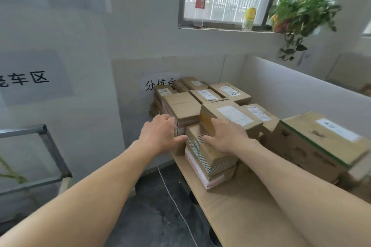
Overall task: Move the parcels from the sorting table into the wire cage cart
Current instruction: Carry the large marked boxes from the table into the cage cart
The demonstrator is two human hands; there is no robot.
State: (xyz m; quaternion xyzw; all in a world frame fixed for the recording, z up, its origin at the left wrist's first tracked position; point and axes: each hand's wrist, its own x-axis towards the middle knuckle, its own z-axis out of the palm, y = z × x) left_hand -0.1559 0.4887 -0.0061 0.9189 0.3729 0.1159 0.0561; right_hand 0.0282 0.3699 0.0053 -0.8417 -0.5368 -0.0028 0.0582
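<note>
Both hands are spread open, gripping nothing yet. The left hand (160,133) is at the left corner of the striped-tape parcel (210,158) and the right hand (226,136) lies flat over its top, so it sits between the 2, right hand nearer. Can't tell its long axis, the hand covers it. It's brown cardboard, topping a short stack on the sorting table (230,212). The wire cage cart (54,150) is off left.

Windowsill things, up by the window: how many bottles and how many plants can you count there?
Bottles: 2, the red-label bottle and the yellow bottle
Potted plant: 1
Total: 3
</note>
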